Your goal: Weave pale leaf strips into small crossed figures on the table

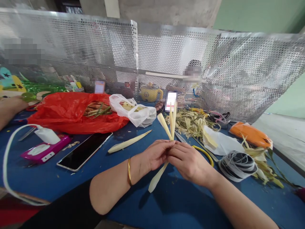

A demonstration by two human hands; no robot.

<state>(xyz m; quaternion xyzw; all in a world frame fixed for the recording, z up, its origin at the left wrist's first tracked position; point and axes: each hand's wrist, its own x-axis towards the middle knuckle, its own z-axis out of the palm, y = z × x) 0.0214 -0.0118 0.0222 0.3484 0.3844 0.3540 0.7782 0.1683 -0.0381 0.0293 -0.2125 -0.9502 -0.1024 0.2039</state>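
Note:
My left hand (159, 153) and my right hand (187, 159) meet over the blue table, both closed around a small bunch of pale dried husk strips (173, 125). The strips fan out above my fingers, and one broad end slants out below them. Where the strips cross is hidden inside my fingers. To the left of my hands, a single husk strip (128, 142) lies flat on the table. Just beyond my right hand, yellow-handled scissors (210, 158) are partly covered by it.
A husk pile (190, 124), white paper (221, 141), a roll of grey-edged ribbon (237, 167) and an orange packet (250, 135) lie right. Leftward are a red bag (64, 111), a white bag (140, 114), a phone (85, 151) and a purple power strip (45, 151). A perforated metal screen (162, 47) stands behind.

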